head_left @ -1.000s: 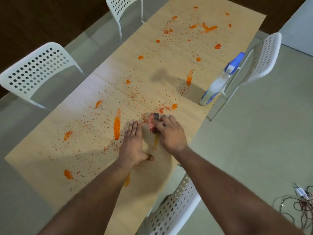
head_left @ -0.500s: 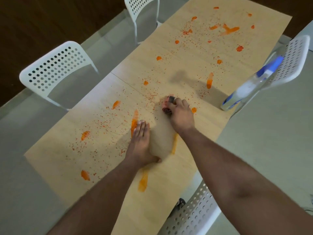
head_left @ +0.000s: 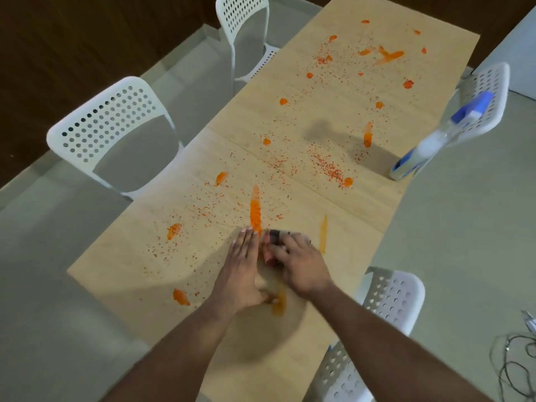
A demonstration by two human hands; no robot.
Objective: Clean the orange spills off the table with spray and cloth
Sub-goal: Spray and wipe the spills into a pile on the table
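Orange spills [head_left: 255, 211] and fine orange specks cover the long pale wooden table [head_left: 319, 117]. My right hand [head_left: 301, 264] presses a small bunched cloth [head_left: 272, 242], stained pink and dark, onto the table near the front edge, fingers curled over it. Just left of it, my left hand [head_left: 242, 269] lies flat on the wood with straight fingers, its tips at the foot of a long orange streak. A smeared orange patch [head_left: 280, 303] lies between my wrists. The spray bottle [head_left: 435, 140], white with a blue trigger, stands at the table's right edge.
White perforated chairs stand around the table: two on the left [head_left: 116, 132], [head_left: 243, 30], one at the right behind the bottle [head_left: 484, 97], one at the near right edge [head_left: 388, 309]. Tangled cables [head_left: 516, 364] lie on the grey floor at lower right.
My right hand has drawn the cloth back toward me from its farther reach half a second ago. The left hand stays flat beside it. The view has shifted with my head.
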